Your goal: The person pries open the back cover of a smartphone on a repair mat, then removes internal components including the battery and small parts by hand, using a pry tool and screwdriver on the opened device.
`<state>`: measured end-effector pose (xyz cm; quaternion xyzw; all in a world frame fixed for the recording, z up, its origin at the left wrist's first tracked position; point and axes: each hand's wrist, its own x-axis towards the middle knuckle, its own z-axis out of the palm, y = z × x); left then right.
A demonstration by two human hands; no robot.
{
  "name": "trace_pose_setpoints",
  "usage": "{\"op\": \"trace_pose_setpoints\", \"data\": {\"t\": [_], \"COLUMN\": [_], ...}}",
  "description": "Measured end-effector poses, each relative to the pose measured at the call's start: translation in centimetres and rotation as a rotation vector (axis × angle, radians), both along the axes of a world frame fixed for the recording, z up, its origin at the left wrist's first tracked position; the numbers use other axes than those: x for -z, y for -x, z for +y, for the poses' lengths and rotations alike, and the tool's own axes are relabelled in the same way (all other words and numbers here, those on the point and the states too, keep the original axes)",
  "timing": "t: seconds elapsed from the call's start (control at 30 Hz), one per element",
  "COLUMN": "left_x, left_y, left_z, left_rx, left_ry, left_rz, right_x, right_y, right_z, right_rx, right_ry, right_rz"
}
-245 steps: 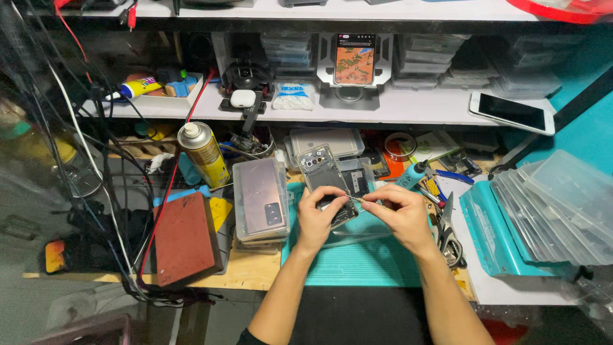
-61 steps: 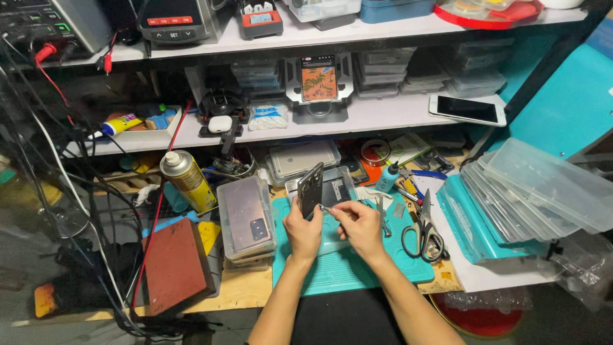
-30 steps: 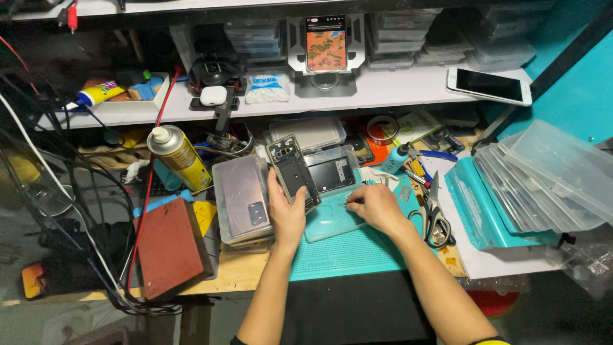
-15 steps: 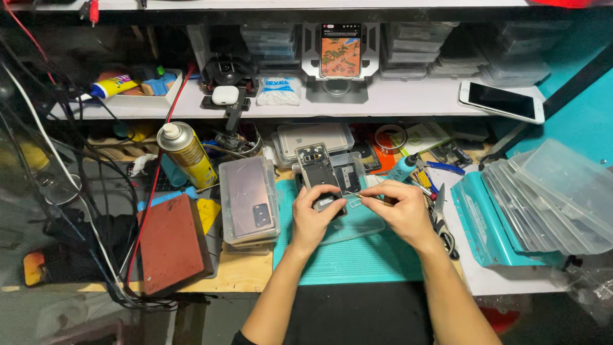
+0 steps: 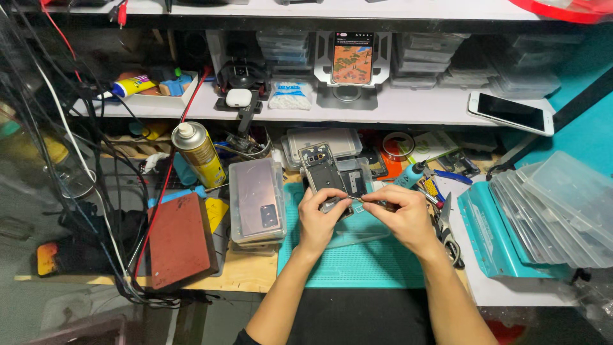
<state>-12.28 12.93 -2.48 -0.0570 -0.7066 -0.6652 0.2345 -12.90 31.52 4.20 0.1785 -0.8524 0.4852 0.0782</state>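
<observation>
The person is working over a teal mat (image 5: 357, 268) at a crowded bench. The left hand (image 5: 319, 220) is gripping the lower end of an opened phone body (image 5: 321, 172), fingers curled around its edge and holding it tilted up off the mat, its inner side with the camera opening facing the camera. The right hand (image 5: 399, 214) is pinching a thin metal tool (image 5: 365, 202), thumb and fingers pressed together on it, with the tip reaching toward the lower part of the phone body, just beside the left thumb; whether the tip is touching cannot be told. Just behind the phone body, a clear plastic box (image 5: 355, 177) is sitting on the mat. To the left, a stack of clear cases (image 5: 257, 201) with a pinkish phone on top is lying next to a brown pad (image 5: 179, 239) and a yellow spray can (image 5: 199, 153). On the shelf above, a lit phone (image 5: 352, 62) is standing in a holder.
</observation>
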Motion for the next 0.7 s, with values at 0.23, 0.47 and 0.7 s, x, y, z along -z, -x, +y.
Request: {"op": "trace_pose_setpoints", "data": {"t": [0.23,0.47,0.7], "left_x": [-0.11,-0.28,-0.53], "left_y": [-0.10,-0.26,-0.39], "left_z": [-0.13,-0.16,-0.22], "left_rx": [-0.005,-0.001,-0.003], "left_ry": [0.021,-0.002,0.009], "left_rz": [-0.004,0.022,0.040], "right_x": [-0.25,-0.48,-0.99], "right_y": [-0.17,-0.24,-0.26], "right_z": [-0.04,-0.01,-0.09], "right_rx": [0.012,0.002,-0.013], "right_ry": [-0.013,-0.019,-0.046], "right_rz": [0.000,-0.007,0.007]}}
